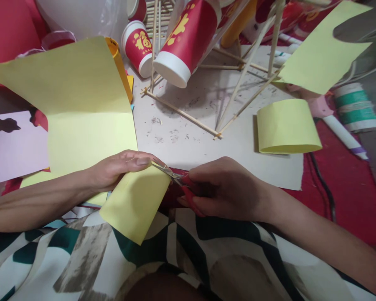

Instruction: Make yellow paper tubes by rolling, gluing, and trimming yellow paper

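My left hand (125,165) pinches the top edge of a small yellow piece of paper (138,196), its thumb flat near the corner. In my right hand (225,188) is a pair of scissors with red handles (189,194). Their metal blades lie along the paper's top edge, close to my left fingertips. The lower part of the paper hangs over patterned cloth. A large folded yellow sheet (87,125) stands to the left, behind my left hand. To the right, a yellow paper loop (288,125) rests on the white board (181,146).
A frame of wooden sticks (181,113) stands on the board. Red paper cups (188,42) hang or lean over it, with another cup (139,48) behind. At the right are a cut yellow sheet (326,50), a green-and-white roll (357,106) and a marker (344,136).
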The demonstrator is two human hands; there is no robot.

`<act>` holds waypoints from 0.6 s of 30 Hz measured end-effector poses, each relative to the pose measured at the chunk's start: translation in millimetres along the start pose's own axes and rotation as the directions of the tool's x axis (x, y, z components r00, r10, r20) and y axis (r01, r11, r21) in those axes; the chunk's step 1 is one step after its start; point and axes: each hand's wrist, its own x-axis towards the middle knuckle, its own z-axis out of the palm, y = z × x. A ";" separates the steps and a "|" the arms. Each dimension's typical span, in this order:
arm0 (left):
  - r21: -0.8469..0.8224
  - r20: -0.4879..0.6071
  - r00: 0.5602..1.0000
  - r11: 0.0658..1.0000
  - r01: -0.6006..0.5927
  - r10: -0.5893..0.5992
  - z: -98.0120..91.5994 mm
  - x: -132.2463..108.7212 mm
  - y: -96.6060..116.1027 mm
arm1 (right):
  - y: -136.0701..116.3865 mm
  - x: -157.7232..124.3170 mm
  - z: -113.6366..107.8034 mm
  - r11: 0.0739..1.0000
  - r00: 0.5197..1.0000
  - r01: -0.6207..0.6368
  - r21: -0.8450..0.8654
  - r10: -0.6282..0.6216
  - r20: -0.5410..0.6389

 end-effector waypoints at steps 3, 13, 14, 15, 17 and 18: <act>-0.019 -0.001 1.000 1.000 -0.009 0.009 0.4 -0.3 -0.5 | 0.7 0.0 0.3 1.000 1.000 0.003 0.010 -0.004 0.011; -0.038 0.013 1.000 0.999 -0.021 0.022 0.6 1.2 0.3 | -0.2 0.5 -0.8 1.000 1.000 0.007 0.020 -0.007 0.005; -0.036 0.006 1.000 0.999 -0.022 0.022 0.4 1.1 0.2 | 0.5 0.2 -0.7 1.000 1.000 0.018 0.019 -0.018 -0.007; -0.032 0.003 1.000 0.999 -0.019 0.019 0.1 0.9 0.2 | 0.8 -0.1 -0.6 1.000 1.000 0.024 0.016 -0.024 -0.009; -0.019 0.005 1.000 1.000 -0.009 0.009 -0.7 0.2 -0.1 | 0.5 0.0 -0.9 1.000 1.000 0.024 0.010 -0.024 0.003; -0.012 0.009 1.000 1.000 -0.004 0.004 -1.2 -0.2 -0.3 | -0.2 0.3 -1.2 1.000 1.000 0.013 0.008 -0.013 0.012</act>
